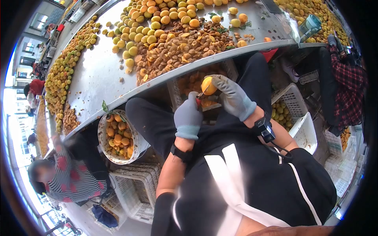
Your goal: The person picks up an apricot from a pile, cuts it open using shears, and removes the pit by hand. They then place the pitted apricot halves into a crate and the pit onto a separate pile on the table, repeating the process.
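My right hand (233,96), in a grey glove, holds a yellow apricot (208,85) over my lap, just below the edge of the metal table (94,74). My left hand (188,118), also gloved in grey, grips a small knife with a red handle (199,100). The knife's tip touches the apricot's lower left side. Both hands are close together, above a crate of fruit (191,83) that stands between my knees.
The table carries heaps of whole apricots (157,19) and a pile of brown pits and cut pieces (177,49). A white bucket of apricots (118,137) and white crates (136,188) stand to my left, another crate (291,104) to my right. Co-workers sit at both sides.
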The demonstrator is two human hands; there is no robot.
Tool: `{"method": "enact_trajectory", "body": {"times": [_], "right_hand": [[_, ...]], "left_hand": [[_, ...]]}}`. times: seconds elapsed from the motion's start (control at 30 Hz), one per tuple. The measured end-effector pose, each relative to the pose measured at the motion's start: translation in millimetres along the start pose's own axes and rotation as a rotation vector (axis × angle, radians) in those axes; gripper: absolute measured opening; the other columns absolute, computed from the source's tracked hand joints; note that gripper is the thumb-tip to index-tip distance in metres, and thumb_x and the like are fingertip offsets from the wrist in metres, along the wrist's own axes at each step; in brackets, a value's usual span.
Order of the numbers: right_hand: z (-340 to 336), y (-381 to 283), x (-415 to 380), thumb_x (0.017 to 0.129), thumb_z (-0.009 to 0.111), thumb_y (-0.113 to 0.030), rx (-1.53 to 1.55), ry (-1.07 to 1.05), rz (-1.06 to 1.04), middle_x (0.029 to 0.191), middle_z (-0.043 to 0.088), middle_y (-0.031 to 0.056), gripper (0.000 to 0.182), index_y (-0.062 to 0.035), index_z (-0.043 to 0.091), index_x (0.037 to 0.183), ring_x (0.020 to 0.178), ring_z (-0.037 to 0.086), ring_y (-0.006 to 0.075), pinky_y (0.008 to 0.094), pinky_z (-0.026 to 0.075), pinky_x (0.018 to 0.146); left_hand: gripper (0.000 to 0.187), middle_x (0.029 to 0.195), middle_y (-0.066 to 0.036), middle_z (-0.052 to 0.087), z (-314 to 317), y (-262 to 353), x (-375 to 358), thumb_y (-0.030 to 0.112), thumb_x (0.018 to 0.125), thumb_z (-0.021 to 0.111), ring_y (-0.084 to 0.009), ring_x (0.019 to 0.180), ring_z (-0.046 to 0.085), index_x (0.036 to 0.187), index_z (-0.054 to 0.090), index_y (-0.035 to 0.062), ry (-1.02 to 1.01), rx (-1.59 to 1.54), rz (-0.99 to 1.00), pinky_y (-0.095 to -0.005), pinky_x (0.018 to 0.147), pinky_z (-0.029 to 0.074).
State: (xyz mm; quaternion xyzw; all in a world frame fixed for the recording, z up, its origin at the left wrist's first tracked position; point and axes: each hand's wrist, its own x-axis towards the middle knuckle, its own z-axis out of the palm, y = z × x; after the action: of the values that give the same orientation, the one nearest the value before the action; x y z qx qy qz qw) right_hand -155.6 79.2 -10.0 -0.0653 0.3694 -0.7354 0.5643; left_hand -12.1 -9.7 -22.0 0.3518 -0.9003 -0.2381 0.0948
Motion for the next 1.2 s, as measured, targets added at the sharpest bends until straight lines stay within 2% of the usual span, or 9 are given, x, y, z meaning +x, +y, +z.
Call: {"method": "enact_trajectory", "body": {"times": [0.1, 0.23, 0.3, 0.5, 0.7, 0.83, 0.93, 1.0, 1.2], "right_hand": [[-3.3, 8.3, 2.7, 0.092, 0.062, -0.027, -0.181, -0.040, -0.081, 0.107, 0.061, 0.0029, 0.037, -0.0067, 0.051, 0.121, 0.092, 0.062, 0.0121, 0.0256, 0.051, 0.080], [-9.8, 14.3, 4.7, 0.092, 0.061, -0.030, -0.192, -0.047, -0.046, 0.106, 0.062, 0.0020, 0.036, -0.0083, 0.051, 0.120, 0.092, 0.061, 0.0107, 0.0249, 0.050, 0.076], [-18.2, 21.1, 7.5, 0.091, 0.063, -0.032, 0.035, -0.041, 0.053, 0.103, 0.062, 0.0010, 0.033, -0.0101, 0.056, 0.115, 0.093, 0.058, 0.0100, 0.0240, 0.048, 0.074], [-1.1, 10.8, -1.2, 0.092, 0.062, -0.029, -0.118, 0.049, -0.030, 0.098, 0.064, 0.0005, 0.029, -0.0081, 0.060, 0.112, 0.083, 0.060, 0.0083, 0.0201, 0.049, 0.068], [-11.0, 11.3, -2.8, 0.090, 0.064, -0.032, 0.089, -0.061, 0.110, 0.100, 0.063, 0.0007, 0.034, -0.0081, 0.058, 0.114, 0.089, 0.059, 0.0084, 0.0209, 0.049, 0.072], [-1.5, 12.0, -8.5, 0.091, 0.062, -0.031, -0.067, -0.007, -0.004, 0.103, 0.063, 0.0014, 0.035, -0.0074, 0.057, 0.117, 0.091, 0.059, 0.0094, 0.0219, 0.049, 0.074], [-9.8, 11.0, -8.5, 0.093, 0.058, -0.033, -0.062, -0.096, 0.013, 0.107, 0.062, 0.0032, 0.039, -0.0062, 0.055, 0.121, 0.093, 0.059, 0.0113, 0.0236, 0.049, 0.077], [-15.1, 8.9, -6.3, 0.093, 0.052, -0.026, -0.040, -0.197, 0.045, 0.113, 0.060, 0.0056, 0.039, -0.0052, 0.051, 0.125, 0.097, 0.059, 0.0137, 0.0258, 0.049, 0.081], [-6.6, -2.4, -5.6, 0.085, 0.045, -0.010, -0.259, -0.227, -0.029, 0.117, 0.057, 0.0073, 0.044, -0.0036, 0.046, 0.129, 0.105, 0.058, 0.0159, 0.0308, 0.049, 0.090]], "left_hand": [[0.017, 0.076, -0.013, 0.064, -0.8, -0.8, 0.8, 0.015, 0.086, 0.057, -0.0360, 0.071, 0.063, 0.103, 0.052, 0.0125, 0.010, 0.038, -0.005, -0.0460, 0.057, 0.048], [0.016, 0.074, -0.014, 0.063, -4.1, 3.3, 0.7, 0.016, 0.087, 0.056, -0.0367, 0.071, 0.062, 0.102, 0.051, 0.0113, 0.031, 0.035, 0.015, -0.0460, 0.057, 0.047], [0.016, 0.074, -0.016, 0.063, -4.0, 4.4, 2.0, 0.015, 0.088, 0.056, -0.0376, 0.073, 0.062, 0.102, 0.051, 0.0106, 0.010, 0.036, -0.008, -0.0462, 0.058, 0.047], [0.011, 0.073, -0.013, 0.063, -4.2, 5.6, 3.1, 0.018, 0.089, 0.054, -0.0358, 0.070, 0.063, 0.096, 0.051, 0.0106, 0.019, 0.122, -0.010, -0.0465, 0.055, 0.047], [0.011, 0.074, -0.015, 0.063, -0.5, 1.4, 3.6, 0.017, 0.089, 0.053, -0.0367, 0.071, 0.063, 0.099, 0.052, 0.0108, 0.040, 0.073, 0.013, -0.0467, 0.057, 0.048], [0.015, 0.077, -0.017, 0.064, 3.4, -2.4, 2.5, 0.017, 0.089, 0.053, -0.0386, 0.073, 0.062, 0.103, 0.052, 0.0114, 0.019, -0.029, -0.001, -0.0475, 0.059, 0.048], [0.017, 0.077, -0.018, 0.063, 0.8, -2.3, 1.2, 0.017, 0.088, 0.055, -0.0393, 0.074, 0.062, 0.104, 0.052, 0.0118, -0.003, -0.071, 0.000, -0.0480, 0.061, 0.048], [0.018, 0.078, -0.018, 0.063, 1.0, -2.8, 2.1, 0.016, 0.087, 0.056, -0.0396, 0.075, 0.061, 0.104, 0.051, 0.0119, -0.010, -0.086, 0.012, -0.0481, 0.061, 0.048], [0.024, 0.082, -0.020, 0.063, 3.6, -9.7, 2.0, 0.013, 0.082, 0.061, -0.0408, 0.081, 0.060, 0.104, 0.052, 0.0101, -0.046, -0.197, 0.044, -0.0476, 0.065, 0.047]]}}
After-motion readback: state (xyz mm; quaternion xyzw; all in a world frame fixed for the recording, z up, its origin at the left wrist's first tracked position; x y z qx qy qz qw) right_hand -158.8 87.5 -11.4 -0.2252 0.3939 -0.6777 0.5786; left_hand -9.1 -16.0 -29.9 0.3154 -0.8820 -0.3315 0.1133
